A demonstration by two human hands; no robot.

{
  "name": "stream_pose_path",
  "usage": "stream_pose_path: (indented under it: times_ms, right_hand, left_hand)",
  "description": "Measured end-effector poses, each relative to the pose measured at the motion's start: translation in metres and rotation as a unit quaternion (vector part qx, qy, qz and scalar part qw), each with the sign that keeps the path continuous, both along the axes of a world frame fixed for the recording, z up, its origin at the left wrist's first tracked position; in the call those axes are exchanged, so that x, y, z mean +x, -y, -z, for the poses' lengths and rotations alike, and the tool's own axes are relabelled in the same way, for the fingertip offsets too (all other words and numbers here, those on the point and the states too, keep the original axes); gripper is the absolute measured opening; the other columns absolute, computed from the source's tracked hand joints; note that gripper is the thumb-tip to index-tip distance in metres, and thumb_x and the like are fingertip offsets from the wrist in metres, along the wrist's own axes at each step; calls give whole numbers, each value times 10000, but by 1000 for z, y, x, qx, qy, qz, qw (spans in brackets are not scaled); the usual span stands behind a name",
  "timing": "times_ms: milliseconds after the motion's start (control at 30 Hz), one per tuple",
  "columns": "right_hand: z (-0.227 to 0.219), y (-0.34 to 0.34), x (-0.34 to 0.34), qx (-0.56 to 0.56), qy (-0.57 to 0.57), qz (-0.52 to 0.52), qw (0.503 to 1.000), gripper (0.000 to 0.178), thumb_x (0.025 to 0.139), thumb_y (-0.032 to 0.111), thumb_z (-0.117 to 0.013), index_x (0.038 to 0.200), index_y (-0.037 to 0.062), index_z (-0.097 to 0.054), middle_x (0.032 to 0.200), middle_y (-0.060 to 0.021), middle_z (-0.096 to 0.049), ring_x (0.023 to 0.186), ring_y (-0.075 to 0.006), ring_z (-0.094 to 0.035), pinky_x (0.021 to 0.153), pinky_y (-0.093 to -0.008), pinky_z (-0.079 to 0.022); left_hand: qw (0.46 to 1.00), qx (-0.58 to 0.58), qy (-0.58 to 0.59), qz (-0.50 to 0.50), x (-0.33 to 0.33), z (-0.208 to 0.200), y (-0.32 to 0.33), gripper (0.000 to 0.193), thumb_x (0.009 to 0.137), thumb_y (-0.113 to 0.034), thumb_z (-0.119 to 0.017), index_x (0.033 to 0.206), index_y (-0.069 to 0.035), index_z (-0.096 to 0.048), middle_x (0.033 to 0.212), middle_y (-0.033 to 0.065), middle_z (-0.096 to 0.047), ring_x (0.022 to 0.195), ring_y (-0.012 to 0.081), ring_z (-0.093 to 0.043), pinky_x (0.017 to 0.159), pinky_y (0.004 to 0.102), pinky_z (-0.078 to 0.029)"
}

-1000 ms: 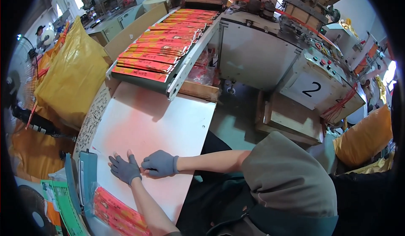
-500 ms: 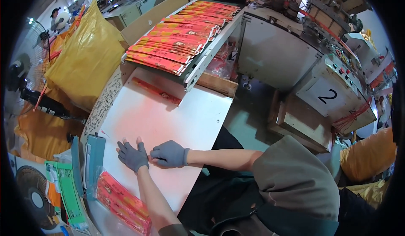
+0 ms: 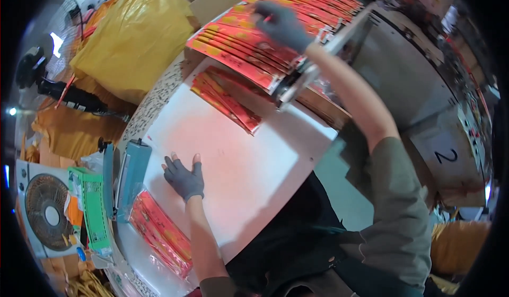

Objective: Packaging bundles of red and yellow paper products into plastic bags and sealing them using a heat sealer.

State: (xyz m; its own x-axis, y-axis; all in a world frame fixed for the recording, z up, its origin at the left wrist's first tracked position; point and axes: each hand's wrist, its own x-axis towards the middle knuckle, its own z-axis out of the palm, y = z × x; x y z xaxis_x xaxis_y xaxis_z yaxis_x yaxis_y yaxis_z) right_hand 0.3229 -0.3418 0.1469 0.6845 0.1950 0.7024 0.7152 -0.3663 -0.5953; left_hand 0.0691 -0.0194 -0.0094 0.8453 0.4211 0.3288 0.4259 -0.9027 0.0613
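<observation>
The left hand [image 3: 184,177] is resting flat on the white desk [image 3: 260,175], its fingers wide and gripping nothing, perhaps for steadying the body. The right hand [image 3: 280,25] is reaching over red packets [image 3: 233,45] on the conveyor [image 3: 298,86]; it is blurring, so I cannot tell whether it is holding one. These packets are overlapping like roof tiles, probably so that every edge is showing for the fingers. Loose packets [image 3: 224,101] are lying on the desk, just below the conveyor's end.
</observation>
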Motion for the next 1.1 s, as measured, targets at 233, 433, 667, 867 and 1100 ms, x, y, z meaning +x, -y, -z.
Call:
stream_pose_path:
  times_ms: [233, 433, 667, 867, 1100]
  right_hand:
    - [20, 167, 178, -250, -78, 420, 869, 829, 793, 627, -513, 1329, 2, -416, 1290, -249, -486, 1169, -389, -493, 993, -424, -381]
    - [71, 239, 197, -288, 31, 680, 674, 787, 767, 725, -406, 1214, 97, -566, 1236, -192, -546, 1152, -326, -519, 969, -480, -377]
    - [3, 139, 131, -328, -149, 224, 906, 533, 812, 569, -525, 985, 86, -669, 908, -184, -663, 874, -353, -627, 759, -414, -475]
    - [-30, 32, 45, -362, -189, 30, 912, 737, 601, 609, -710, 1074, 48, -643, 948, -199, -657, 908, -340, -629, 811, -388, -470]
    - [-35, -81, -66, -325, -157, -177, 916, 628, 742, 514, -664, 1081, -10, -598, 908, -199, -651, 856, -321, -634, 743, -374, -476]
  left_hand:
    - [999, 13, 21, -27, 19, 2, -9, 723, 819, -520, -576, 1301, -3, -425, 1364, 264, -369, 1238, 454, -339, 1038, 496, -280]
    - [997, -25, -5, -66, 32, -9, -3, 757, 816, -542, -561, 1314, 11, -420, 1379, 249, -357, 1276, 435, -278, 1058, 482, -245]
    - [994, -27, 108, 16, 42, -1, -4, 688, 817, -455, -612, 1266, 39, -445, 1316, 256, -432, 1235, 435, -360, 1044, 463, -289]
    - [968, -107, 205, 101, 46, -2, 19, 722, 814, -425, -633, 1296, 59, -399, 1325, 262, -421, 1245, 386, -390, 1036, 420, -321]
    - [917, -295, 263, 59, 33, -5, 12, 696, 849, -408, -598, 1345, 25, -372, 1366, 247, -383, 1261, 360, -383, 1026, 382, -347]
